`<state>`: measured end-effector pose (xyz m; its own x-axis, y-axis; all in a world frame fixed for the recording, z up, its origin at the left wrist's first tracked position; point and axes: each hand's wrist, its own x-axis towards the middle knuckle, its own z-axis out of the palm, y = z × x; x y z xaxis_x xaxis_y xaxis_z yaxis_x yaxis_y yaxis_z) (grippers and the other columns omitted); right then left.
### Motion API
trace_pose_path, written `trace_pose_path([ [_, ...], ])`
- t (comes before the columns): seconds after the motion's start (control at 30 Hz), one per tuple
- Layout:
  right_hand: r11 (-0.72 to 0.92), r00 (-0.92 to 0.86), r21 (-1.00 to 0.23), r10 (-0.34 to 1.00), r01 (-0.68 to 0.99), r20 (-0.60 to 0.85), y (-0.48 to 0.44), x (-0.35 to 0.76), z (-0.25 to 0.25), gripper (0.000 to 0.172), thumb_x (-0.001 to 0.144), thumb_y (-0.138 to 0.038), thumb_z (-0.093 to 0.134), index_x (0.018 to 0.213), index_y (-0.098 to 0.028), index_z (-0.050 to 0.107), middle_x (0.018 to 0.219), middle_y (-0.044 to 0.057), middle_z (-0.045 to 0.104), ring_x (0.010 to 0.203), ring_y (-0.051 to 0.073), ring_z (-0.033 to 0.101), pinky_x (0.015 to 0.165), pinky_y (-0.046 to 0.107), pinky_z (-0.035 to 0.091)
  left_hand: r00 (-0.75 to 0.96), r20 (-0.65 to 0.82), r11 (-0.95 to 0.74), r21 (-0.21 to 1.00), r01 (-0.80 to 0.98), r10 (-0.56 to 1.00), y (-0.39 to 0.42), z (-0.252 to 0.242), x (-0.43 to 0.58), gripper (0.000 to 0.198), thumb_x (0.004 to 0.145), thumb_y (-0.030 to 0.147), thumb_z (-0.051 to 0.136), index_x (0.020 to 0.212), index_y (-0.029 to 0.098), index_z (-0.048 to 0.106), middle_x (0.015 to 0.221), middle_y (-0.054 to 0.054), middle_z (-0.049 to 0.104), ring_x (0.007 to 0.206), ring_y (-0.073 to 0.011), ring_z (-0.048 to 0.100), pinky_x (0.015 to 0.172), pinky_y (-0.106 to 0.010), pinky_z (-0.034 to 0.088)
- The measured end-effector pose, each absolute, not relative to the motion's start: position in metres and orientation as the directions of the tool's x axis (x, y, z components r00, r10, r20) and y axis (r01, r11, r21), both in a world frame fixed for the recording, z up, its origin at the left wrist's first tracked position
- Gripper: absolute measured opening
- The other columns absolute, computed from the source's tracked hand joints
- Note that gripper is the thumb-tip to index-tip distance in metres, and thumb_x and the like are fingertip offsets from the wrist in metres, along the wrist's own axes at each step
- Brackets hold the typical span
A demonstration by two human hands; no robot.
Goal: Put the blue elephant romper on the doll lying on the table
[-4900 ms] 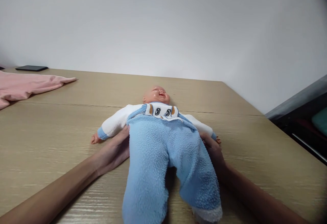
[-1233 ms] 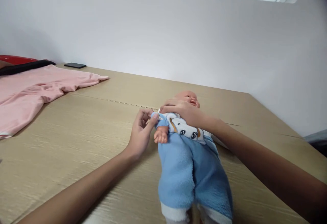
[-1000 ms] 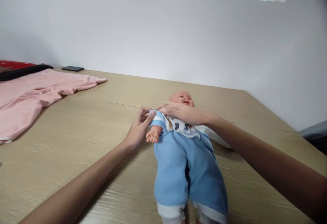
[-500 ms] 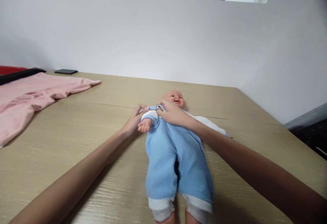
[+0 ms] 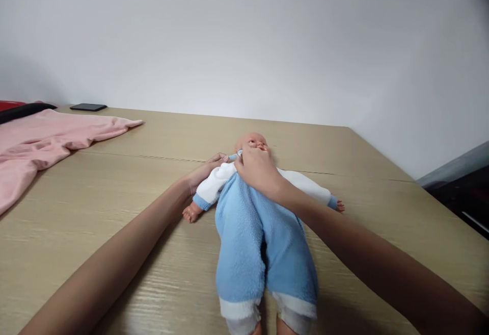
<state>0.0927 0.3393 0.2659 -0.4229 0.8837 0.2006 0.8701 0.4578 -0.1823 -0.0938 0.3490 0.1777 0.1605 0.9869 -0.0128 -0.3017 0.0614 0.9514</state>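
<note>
A baby doll (image 5: 248, 138) lies on its back, feet towards me, dressed in fuzzy blue overalls (image 5: 241, 238) with white sleeves and cuffs. Beside its shoulder on the left, my left hand (image 5: 214, 168) is closed, pinching a light blue strap (image 5: 232, 157). My right hand (image 5: 257, 169) lies over the doll's upper chest and chin, its fingers closed at the other end of that strap by a small pale ring-like piece. The fastening between my fingers is mostly hidden. Both doll arms stretch out sideways on the table.
A wooden table (image 5: 164, 268) meets a white wall (image 5: 229, 54) at the back. At the left lies pink cloth (image 5: 57, 133), near a dark flat phone-like object (image 5: 88, 106) and a black strip (image 5: 26, 111) in front of something red.
The doll's arm on the left has swung outward and down, baring its white sleeve. Both my hands have moved slightly up towards the doll's head, with the strap pulled up between them.
</note>
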Motion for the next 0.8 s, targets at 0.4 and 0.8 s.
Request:
trace_pose_path([
  [0.4, 0.443, -0.424, -0.209, 0.896, 0.872, 0.133, 0.338, 0.1, 0.273, 0.033, 0.099, -0.024, 0.062, 0.127, -0.008, 0.07, 0.128, 0.026, 0.079, 0.119, 0.037, 0.075, 0.103, 0.042, 0.053, 0.375, -0.136, 0.296, 0.861, -0.413, 0.917, 0.351, 0.174, -0.099, 0.034, 0.078, 0.04, 0.096, 0.098, 0.021, 0.075, 0.092, -0.001, 0.079, 0.075, -0.0177, 0.072, 0.078, -0.031, 0.065],
  [0.8, 0.456, -0.417, -0.305, 0.89, 0.836, 0.187, 0.346, 0.116, 0.259, 0.022, 0.103, -0.029, 0.059, 0.115, -0.014, 0.07, 0.118, 0.018, 0.082, 0.108, 0.031, 0.075, 0.088, 0.035, 0.05, 0.339, -0.065, 0.193, 0.913, -0.359, 0.939, 0.356, 0.165, -0.101, 0.031, 0.084, 0.034, 0.093, 0.105, 0.02, 0.077, 0.104, 0.0, 0.077, 0.087, -0.0166, 0.071, 0.085, -0.027, 0.06],
])
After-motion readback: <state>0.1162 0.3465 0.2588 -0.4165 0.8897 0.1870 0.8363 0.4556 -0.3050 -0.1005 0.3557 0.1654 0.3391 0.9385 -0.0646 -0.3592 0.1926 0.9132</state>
